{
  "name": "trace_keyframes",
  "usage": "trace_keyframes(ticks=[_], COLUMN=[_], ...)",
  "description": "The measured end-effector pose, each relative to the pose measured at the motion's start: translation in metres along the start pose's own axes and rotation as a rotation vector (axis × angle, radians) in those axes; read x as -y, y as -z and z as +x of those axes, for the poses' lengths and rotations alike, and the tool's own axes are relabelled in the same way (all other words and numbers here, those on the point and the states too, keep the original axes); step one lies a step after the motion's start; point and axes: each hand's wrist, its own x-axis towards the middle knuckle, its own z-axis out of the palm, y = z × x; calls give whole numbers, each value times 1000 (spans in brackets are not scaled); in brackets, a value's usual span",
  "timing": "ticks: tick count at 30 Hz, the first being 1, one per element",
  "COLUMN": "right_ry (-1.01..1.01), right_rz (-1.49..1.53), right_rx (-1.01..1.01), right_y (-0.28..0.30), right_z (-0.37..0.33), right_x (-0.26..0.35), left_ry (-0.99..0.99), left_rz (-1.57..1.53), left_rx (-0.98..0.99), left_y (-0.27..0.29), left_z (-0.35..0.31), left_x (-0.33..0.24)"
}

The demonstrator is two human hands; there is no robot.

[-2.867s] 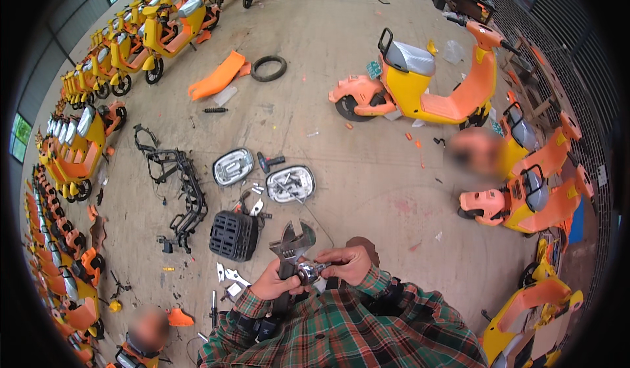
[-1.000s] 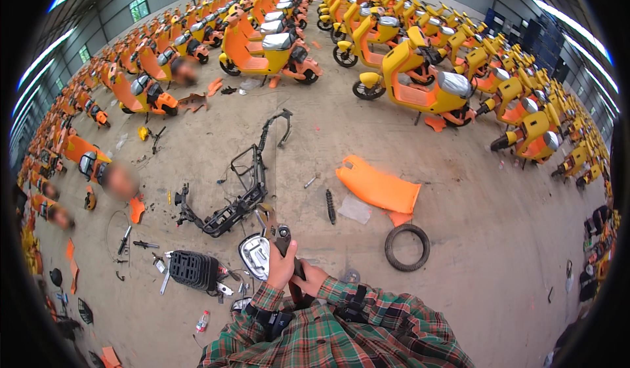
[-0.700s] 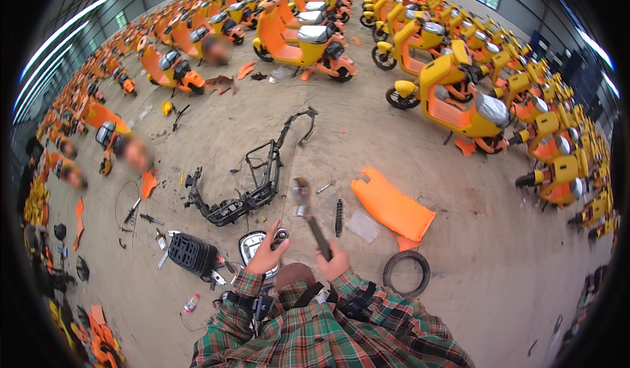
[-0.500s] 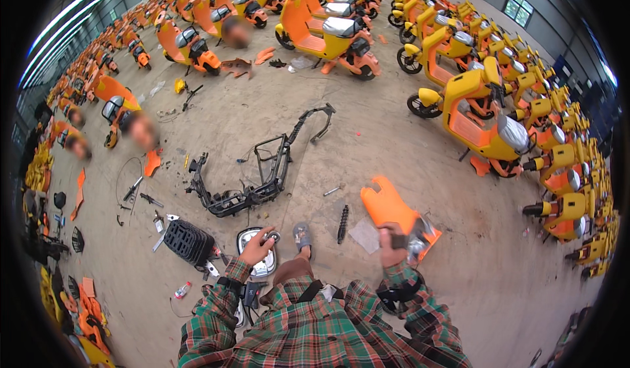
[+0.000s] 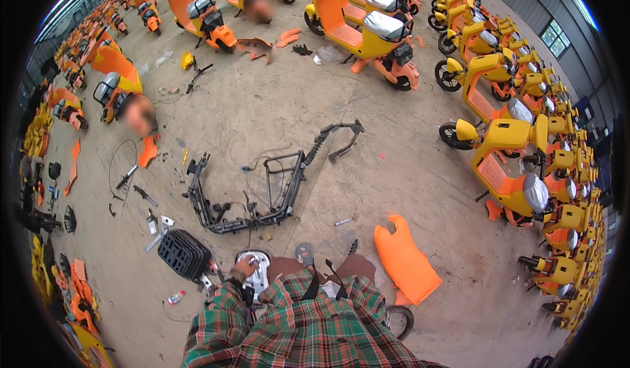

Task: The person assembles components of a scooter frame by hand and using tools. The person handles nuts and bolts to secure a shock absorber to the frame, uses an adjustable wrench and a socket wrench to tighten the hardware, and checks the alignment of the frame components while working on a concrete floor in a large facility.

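Note:
My left hand (image 5: 245,265) reaches down at the silver-and-white metal part (image 5: 260,275) lying beside my knee. Its fingers are small and partly hidden, so I cannot make out whether they grip the part. My right hand is out of sight. Right next to the left hand is a black ribbed plastic crate-like piece (image 5: 184,254). Ahead lies a bare black scooter frame (image 5: 252,222) on the concrete floor. An orange body panel (image 5: 405,261) rests to my right, near a dark shock absorber (image 5: 353,246) partly hidden by my leg.
Rows of yellow-and-orange scooters (image 5: 504,148) line the right and far sides. A black tyre (image 5: 400,322) is close by on the right. A plastic bottle (image 5: 176,297) and an orange scrap panel (image 5: 148,151) lie at left.
My left hand has lowered onto the silver-and-white part. My right hand, which held a dark flat piece near the orange panel, has left the view. The view has shifted.

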Motion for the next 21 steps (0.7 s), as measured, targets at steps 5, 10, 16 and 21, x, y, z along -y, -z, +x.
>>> trace_keyframes(ticks=[5,10,16,21], right_ry=[32,-32,-8,33], right_rz=[43,25,-3,107], right_rx=[143,351,601,580], right_y=[7,-3,-50,-58], right_z=[55,103,177,277], right_x=[82,123,230,340], left_ry=[25,314,272,227], left_rz=[-137,-262,-69,-107], left_rx=[286,626,537,108], left_y=[6,21,42,93], left_z=[-3,9,68,158], left_x=[25,-14,-40,-120])
